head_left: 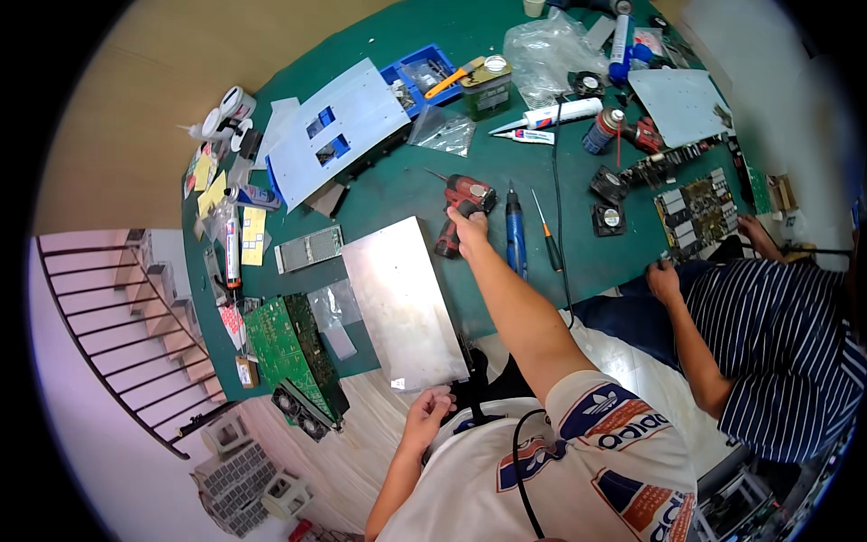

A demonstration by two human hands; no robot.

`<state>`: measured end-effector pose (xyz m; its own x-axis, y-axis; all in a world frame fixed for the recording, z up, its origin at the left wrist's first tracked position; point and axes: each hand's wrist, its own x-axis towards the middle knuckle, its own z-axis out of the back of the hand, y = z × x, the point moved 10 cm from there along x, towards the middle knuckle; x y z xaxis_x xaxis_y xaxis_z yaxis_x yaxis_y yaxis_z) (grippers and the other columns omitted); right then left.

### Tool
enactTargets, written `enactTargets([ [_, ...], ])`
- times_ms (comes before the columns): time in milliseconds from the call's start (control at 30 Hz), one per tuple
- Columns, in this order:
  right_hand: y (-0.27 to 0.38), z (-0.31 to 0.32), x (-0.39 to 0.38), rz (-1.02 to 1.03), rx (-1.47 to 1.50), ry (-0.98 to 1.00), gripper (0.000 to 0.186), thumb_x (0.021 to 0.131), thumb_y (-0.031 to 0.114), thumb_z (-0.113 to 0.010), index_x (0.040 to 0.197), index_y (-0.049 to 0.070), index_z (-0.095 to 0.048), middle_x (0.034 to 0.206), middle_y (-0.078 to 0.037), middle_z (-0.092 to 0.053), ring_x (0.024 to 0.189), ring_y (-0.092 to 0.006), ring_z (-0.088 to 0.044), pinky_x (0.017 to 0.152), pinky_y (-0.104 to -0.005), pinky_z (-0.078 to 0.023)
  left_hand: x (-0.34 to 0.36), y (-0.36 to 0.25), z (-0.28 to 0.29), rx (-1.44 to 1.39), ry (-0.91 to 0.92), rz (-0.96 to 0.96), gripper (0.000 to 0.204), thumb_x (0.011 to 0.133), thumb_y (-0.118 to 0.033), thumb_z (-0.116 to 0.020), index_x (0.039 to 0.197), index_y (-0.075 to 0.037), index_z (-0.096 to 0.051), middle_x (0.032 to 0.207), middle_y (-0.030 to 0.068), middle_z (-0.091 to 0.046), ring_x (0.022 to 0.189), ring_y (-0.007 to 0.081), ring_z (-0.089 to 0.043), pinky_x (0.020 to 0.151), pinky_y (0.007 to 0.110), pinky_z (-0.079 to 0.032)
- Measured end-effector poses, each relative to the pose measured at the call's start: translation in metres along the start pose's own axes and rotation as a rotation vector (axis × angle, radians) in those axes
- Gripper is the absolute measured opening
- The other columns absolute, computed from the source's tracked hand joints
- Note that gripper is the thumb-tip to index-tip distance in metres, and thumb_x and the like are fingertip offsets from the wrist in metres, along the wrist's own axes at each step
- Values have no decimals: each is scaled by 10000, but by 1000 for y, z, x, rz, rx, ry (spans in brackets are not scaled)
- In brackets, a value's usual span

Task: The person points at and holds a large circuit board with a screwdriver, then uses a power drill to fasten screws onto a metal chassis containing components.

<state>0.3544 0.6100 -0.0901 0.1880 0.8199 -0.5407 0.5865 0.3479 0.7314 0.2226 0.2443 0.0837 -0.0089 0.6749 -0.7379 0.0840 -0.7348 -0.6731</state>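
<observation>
while the dark fisheye rim cuts off the far left, a stair railing (135, 366) shows beyond the green counter (388, 194). bottles and papers crowd the counter's left end; individual pieces hard to separate. green circuit board (280, 339) with two fans juts past the near edge, underside not visible. pale blue panel (357, 135) hides most of whatever supports it. clear bag (334, 303) meets the metal panel (402, 303); cannot tell whether it runs beneath. metal panel lies at the near edge, its near end just beside the left hand (429, 413), fingers loosely curled; cannot tell if they grip anything. blue tray (432, 65) partly covered by an orange-handled brush (454, 79).

right hand (467, 228) is closed around the grip of a red power drill (470, 191), hiding much of the handle; drill sits right of the metal panel, bit toward upper left. right forearm (515, 307) crosses the near edge, blocking the counter under it. farther right: blue pen-shaped tool (515, 230), screwdriver (547, 235), black cable (560, 181). second red drill (647, 135) partly hidden. co-worker in striped shirt (777, 339), cut off by the rim, hands at a populated board (695, 212).
</observation>
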Motion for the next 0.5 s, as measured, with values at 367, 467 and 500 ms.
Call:
enactTargets([
  [367,96,38,-56,243,-795,83,172,823,115,-714,941,2,-663,834,-115,-721,746,-210,-694,673,-343,-545,39,0,-10,-6,8,29,331,982,-200,-569,1249,-5,-568,1029,65,-663,890,150,-641,788,273,-489],
  [467,173,95,-62,550,-1095,-116,158,806,95,-699,935,14,-655,695,-108,-651,676,-257,-665,617,-365,-523,50,-8,-22,45,44,13,311,983,-190,-550,1227,2,-577,1023,69,-670,874,164,-658,773,277,-507],
  [500,187,111,-63,592,-1292,-160,210,799,120,-703,976,24,-641,790,-134,-644,760,-308,-669,660,-410,-535,53,-8,-25,45,50,22,308,983,-189,-555,1226,-1,-579,1017,66,-670,867,156,-654,767,272,-502],
])
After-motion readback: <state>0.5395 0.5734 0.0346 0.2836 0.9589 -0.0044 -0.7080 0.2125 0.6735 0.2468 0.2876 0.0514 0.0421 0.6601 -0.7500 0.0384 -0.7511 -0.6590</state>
